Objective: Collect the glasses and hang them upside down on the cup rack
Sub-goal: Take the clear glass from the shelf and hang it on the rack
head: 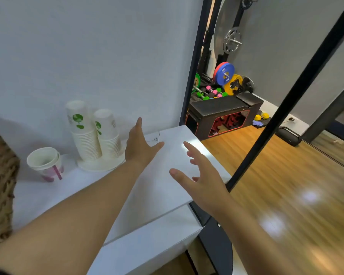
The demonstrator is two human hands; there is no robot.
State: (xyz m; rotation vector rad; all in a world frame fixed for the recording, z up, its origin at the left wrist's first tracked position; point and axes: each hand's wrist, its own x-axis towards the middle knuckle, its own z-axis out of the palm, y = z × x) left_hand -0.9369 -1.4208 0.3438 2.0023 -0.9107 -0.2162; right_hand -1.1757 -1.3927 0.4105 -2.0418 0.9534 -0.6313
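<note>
Both my hands reach out over a white counter (163, 187). My left hand (139, 145) is open with fingers spread, just right of two upside-down stacks of white paper cups (93, 133) on a round white stand (99, 164). My right hand (199, 173) is also open and holds nothing, hovering above the counter's right edge. A faint clear object (155, 136), possibly a glass, sits by the wall just beyond my left hand; I cannot tell for sure what it is.
A loose paper cup with pink print (46, 163) stands at the left. A woven brown thing (0, 175) fills the left edge. A black post (286, 100) slants across the right. Beyond lie a wooden floor (286, 185), a black bench (222, 114) and weight plates (224, 74).
</note>
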